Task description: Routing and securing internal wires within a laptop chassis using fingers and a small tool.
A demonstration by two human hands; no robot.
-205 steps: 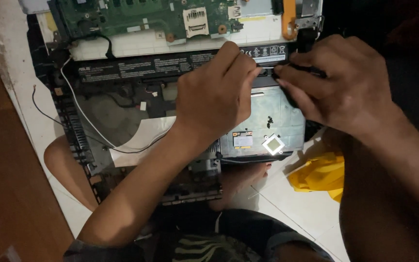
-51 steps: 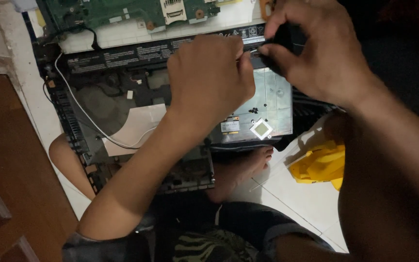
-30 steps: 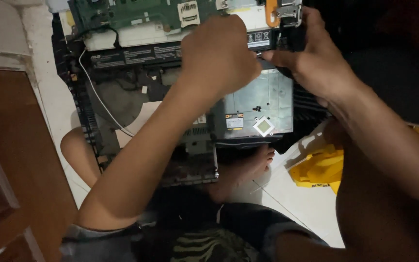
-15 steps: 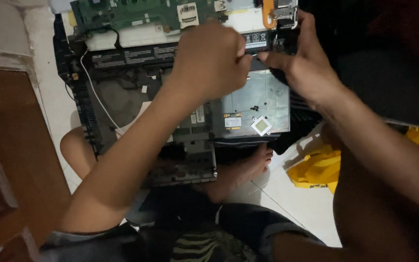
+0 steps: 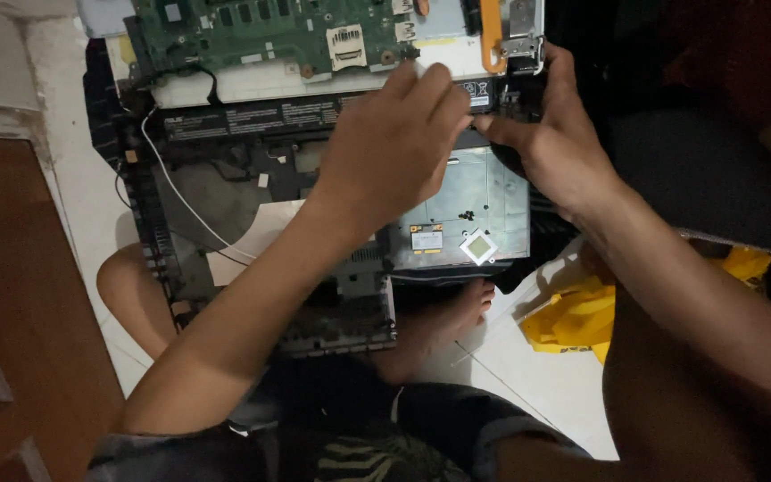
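An opened black laptop chassis (image 5: pixel 225 192) lies on the floor between my legs, its green circuit board (image 5: pixel 261 27) at the far side. A long black battery bar (image 5: pixel 252 114) runs across it. My left hand (image 5: pixel 394 143) reaches over the middle, its bent fingertips on the bar's right end. My right hand (image 5: pixel 551 147) meets it there, thumb and fingers pinched on the same black end by the metal hinge (image 5: pixel 521 31). Below the hands sits a silver metal plate (image 5: pixel 484 192) with a small card (image 5: pixel 426 239).
An orange flat cable (image 5: pixel 490 36) and a white wire (image 5: pixel 180 201) cross the chassis. A yellow cloth (image 5: pixel 582 312) lies on the white tiles at right, my bare foot (image 5: pixel 448 312) beside it. Brown wooden furniture (image 5: pixel 11 312) borders the left.
Both hands have shifted from the silver plate's upper edge to the far right end of the black bar near the hinge. The view has swung slightly; the laptop itself stays put.
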